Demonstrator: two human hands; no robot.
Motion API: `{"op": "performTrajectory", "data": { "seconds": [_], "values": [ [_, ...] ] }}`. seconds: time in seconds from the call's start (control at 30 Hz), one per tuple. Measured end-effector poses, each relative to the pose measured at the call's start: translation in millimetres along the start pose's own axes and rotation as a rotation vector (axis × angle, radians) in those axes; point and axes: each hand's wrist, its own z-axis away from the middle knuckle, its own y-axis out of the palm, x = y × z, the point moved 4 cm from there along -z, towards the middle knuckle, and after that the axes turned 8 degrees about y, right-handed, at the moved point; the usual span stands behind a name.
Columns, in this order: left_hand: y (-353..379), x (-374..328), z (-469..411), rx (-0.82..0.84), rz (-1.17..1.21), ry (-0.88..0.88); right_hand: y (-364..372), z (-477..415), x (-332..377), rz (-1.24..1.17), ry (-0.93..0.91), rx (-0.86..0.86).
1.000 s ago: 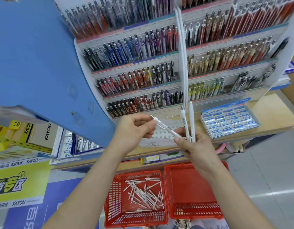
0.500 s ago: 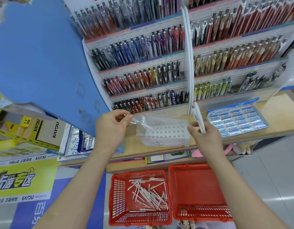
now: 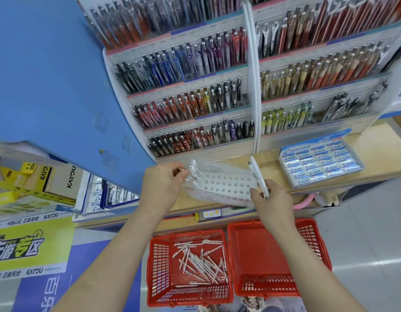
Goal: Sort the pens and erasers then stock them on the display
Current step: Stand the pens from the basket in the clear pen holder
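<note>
A clear plastic pen holder (image 3: 226,184) with rows of round holes sits on the wooden shelf. My left hand (image 3: 163,188) pinches a white pen (image 3: 193,174) at the holder's left end, where a couple of white pens stand in holes. My right hand (image 3: 271,199) is at the holder's right end, shut on two white pens (image 3: 258,176) pointing up. Below, the left red basket (image 3: 159,264) holds several loose white pens (image 3: 201,260). A tray of blue-and-white erasers (image 3: 318,163) lies on the shelf at the right.
A second red basket (image 3: 312,239) sits beside the first on the floor, nothing visible inside it. Tiered racks of pens (image 3: 195,100) rise behind the shelf. A blue panel (image 3: 48,75) overhangs at left. Yellow card boxes (image 3: 26,183) sit lower left.
My left hand took one white pen from my right hand and carried it left and down to the holder's left end. My right hand dropped to the holder's right end with the other pens.
</note>
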Motion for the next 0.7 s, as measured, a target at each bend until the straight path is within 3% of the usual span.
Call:
{"op": "performTrajectory", "data": {
  "seconds": [0.27,0.47,0.7],
  "values": [
    [3.6,-0.6,-9.6,-0.031,-0.052,0.037,0.1,-1.2,-1.9,-0.032,-0.003,0.034],
    [14.3,-0.1,-9.1,0.074,-0.125,0.042,1.6,-1.6,-1.4,-0.059,-0.012,0.05],
    [23.4,6.3,-9.0,0.081,-0.194,-0.001,1.8,-3.5,1.0,-0.079,-0.01,0.072]
  ]
}}
